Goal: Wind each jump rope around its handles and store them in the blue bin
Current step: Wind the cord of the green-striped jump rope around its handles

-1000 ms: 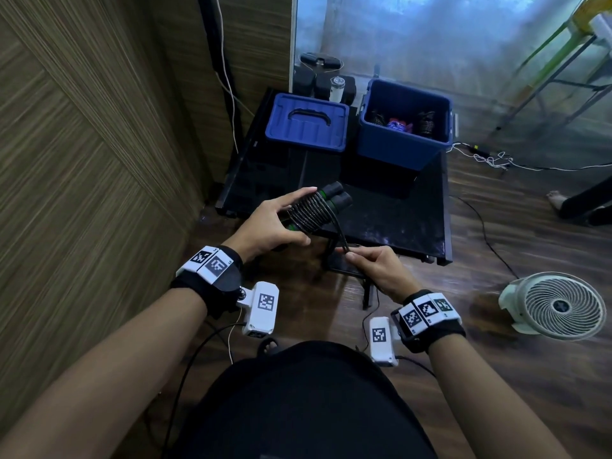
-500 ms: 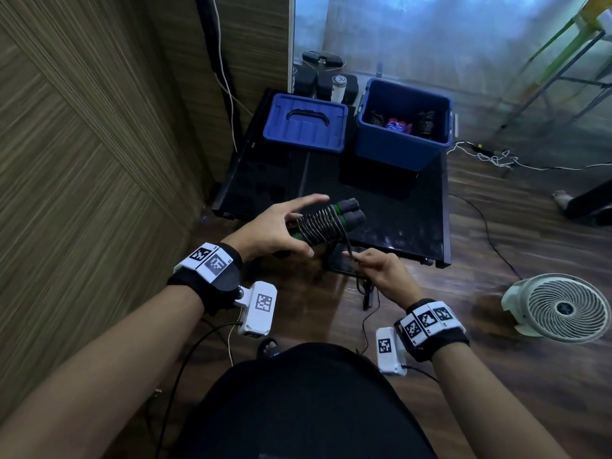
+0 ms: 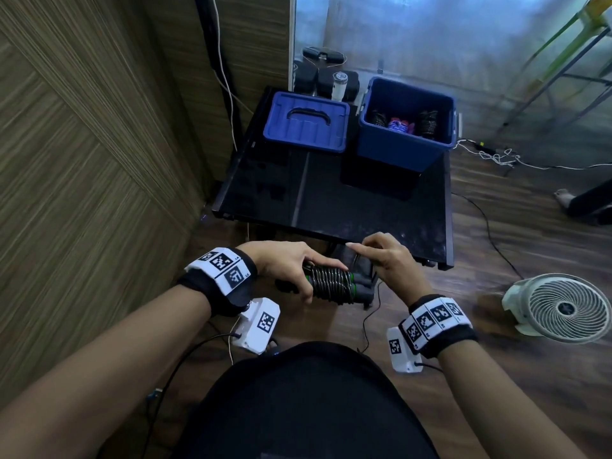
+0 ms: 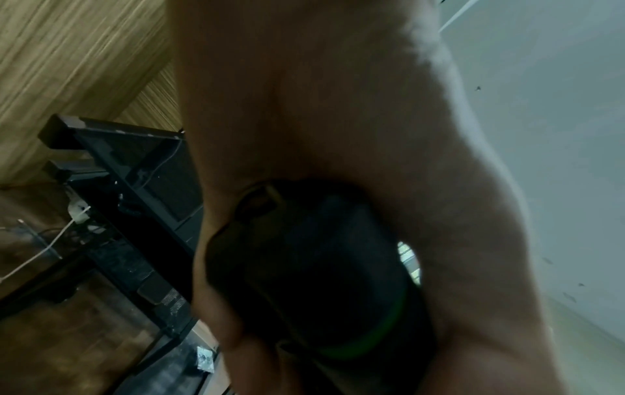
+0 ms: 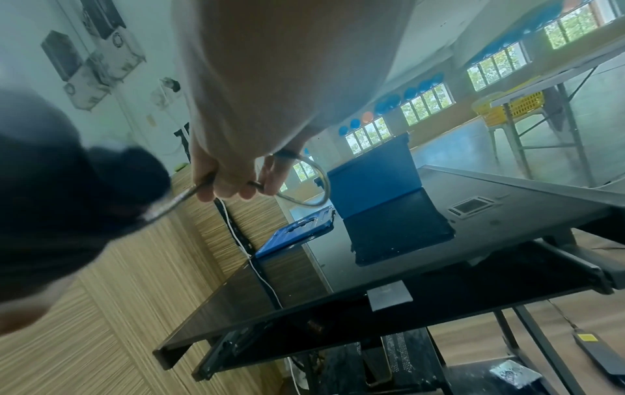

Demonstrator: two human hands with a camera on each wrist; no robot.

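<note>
Both hands close on one jump rope (image 3: 331,282), held in front of the body just short of the black table (image 3: 364,207). Left hand (image 3: 291,266) wraps over the paired handles, fingers curled across the coils and thumb underneath; the left wrist view shows the palm (image 4: 338,107) cupped round the dark handle ends (image 4: 314,267), with a green ring near the grip. Right hand (image 3: 385,260) pinches the free end of the cord at the other end of the bundle, fingertips pressed together on it; from the right wrist view a short loop of cord (image 5: 317,187) arcs out past the fingers (image 5: 230,184), and the bundle shows as a dark blur, probably the handle ends, at the left. The cord is wound in tight turns round the middle of the handles, whose green bands show at both sides of the coils.

Farther off, on the table's far side, the blue bin (image 3: 407,140) stands open with three wound ropes (image 3: 402,123) lying in its bottom. Its blue lid (image 3: 306,125) lies flat just left of it. A white fan (image 3: 559,308) sits on the wooden floor to the right.
</note>
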